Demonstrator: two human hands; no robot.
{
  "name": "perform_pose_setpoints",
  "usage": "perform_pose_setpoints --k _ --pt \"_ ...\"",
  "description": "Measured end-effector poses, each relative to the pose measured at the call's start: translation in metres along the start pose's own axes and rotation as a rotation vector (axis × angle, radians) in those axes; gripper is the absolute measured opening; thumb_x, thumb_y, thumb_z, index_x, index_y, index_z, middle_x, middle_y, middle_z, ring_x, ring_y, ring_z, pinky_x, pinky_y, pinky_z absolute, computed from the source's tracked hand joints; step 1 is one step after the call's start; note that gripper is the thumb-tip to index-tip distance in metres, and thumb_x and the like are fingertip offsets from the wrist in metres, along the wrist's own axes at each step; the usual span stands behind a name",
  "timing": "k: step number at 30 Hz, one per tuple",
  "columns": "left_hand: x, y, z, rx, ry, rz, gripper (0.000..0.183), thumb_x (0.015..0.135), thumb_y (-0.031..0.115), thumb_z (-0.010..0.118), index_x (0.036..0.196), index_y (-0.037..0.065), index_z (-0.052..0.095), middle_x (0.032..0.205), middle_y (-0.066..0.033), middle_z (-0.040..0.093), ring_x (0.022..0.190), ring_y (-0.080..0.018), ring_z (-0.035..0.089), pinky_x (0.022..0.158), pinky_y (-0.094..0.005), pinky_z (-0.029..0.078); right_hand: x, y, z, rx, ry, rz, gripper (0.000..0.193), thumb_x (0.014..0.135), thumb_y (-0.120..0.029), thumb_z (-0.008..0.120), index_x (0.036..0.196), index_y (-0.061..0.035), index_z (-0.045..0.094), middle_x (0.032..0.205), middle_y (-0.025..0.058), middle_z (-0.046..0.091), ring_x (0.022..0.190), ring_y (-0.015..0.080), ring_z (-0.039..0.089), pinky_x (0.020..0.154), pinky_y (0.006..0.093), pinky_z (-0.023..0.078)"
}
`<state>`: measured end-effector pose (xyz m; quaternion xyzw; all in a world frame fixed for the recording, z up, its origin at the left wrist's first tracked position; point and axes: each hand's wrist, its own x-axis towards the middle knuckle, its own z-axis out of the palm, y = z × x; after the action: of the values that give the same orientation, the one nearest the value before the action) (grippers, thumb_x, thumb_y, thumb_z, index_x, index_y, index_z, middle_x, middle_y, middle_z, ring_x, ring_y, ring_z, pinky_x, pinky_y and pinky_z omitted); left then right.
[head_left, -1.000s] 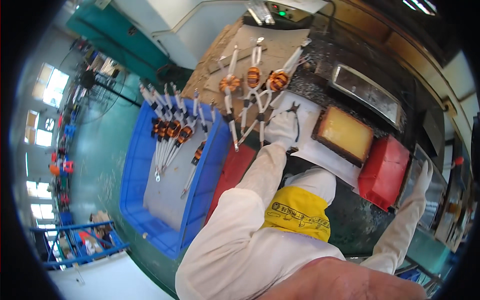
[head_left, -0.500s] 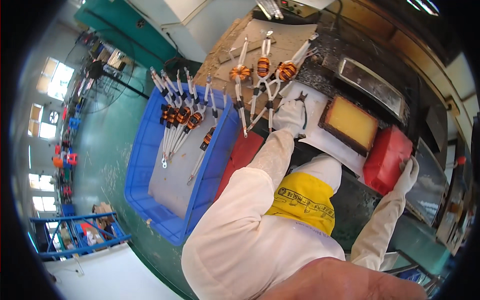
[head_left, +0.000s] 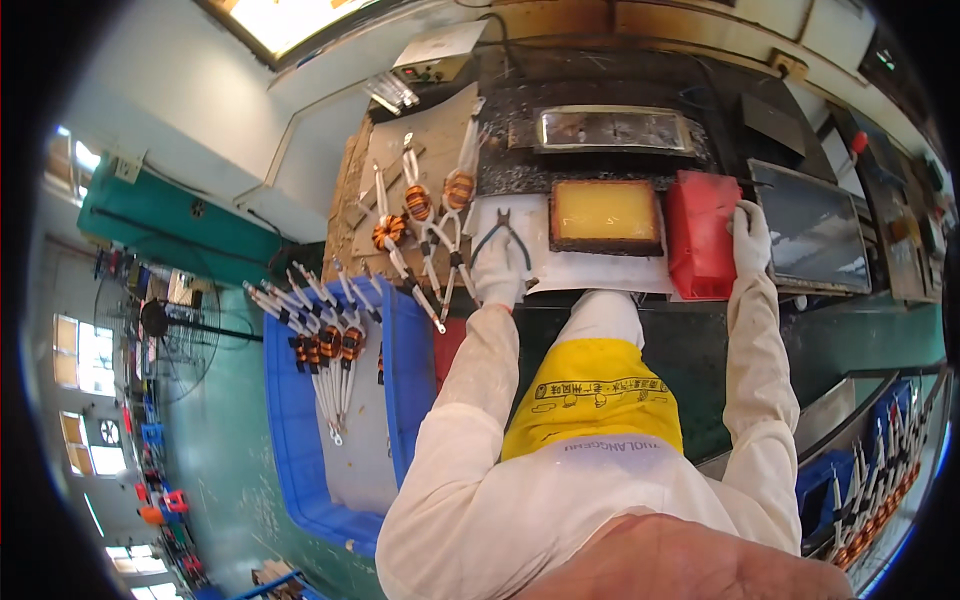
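Far left: blue bin beside tabletop, grey sheet inside, bundle of copper coils w/ long white-sleeved leads lying on its far end.

Next right, on brown cardboard sheet: three more coils w/ leads fanned out, leads running near-ward toward bin corner. Small grey control box at far edge of tabletop.

Left hand, white glove, resting palm-down on white paper, fingers loosely curled, just right of coil leads. Small pliers w/ dark handles lying just beyond fingertips, touching or nearly so; can't tell if actually gripped. Red patch visible near-side of left forearm, below tabletop edge.

Centre: yellow block in dark tray on same white paper, rectangular metal pot further back on blackened surface. Yellow apron w/ print at chest level, near side.

Right: red box just beside tray. Right hand, white glove, flat against right side of red box, fingers extended & together, not wrapped round it. Dark flat panel right of that hand.

Far right, near: another bin w/ coil leads sticking up.
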<state>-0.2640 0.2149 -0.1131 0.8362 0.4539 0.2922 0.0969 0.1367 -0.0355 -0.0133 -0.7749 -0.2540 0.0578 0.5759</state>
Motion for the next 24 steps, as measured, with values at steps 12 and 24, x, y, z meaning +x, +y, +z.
perform_pose_setpoints --k 12,24 --pt "-0.051 0.027 -0.005 -0.022 -0.03 0.181 0.049 0.077 -0.005 0.06 0.125 0.001 0.059 0.131 -0.0209 0.057 0.124 -0.0432 0.051 0.107 -0.0468 0.042 -0.011 -0.015 -0.006 0.022 0.025 -0.035 0.023 0.098 -0.019 0.059 0.116 -0.0057 0.064 0.082 0.0046 0.067 0.073 0.0117 0.064 0.07 0.0277 0.052" --pt "-0.063 0.026 -0.006 -0.064 -0.028 0.162 0.044 0.081 -0.001 0.063 0.124 0.001 0.06 0.129 -0.0205 0.059 0.124 -0.0429 0.052 0.105 -0.0481 0.044 -0.008 -0.013 -0.005 0.047 0.024 -0.041 0.022 0.099 -0.018 0.058 0.115 -0.0045 0.064 0.083 0.0042 0.067 0.072 0.0108 0.063 0.069 0.0268 0.051"
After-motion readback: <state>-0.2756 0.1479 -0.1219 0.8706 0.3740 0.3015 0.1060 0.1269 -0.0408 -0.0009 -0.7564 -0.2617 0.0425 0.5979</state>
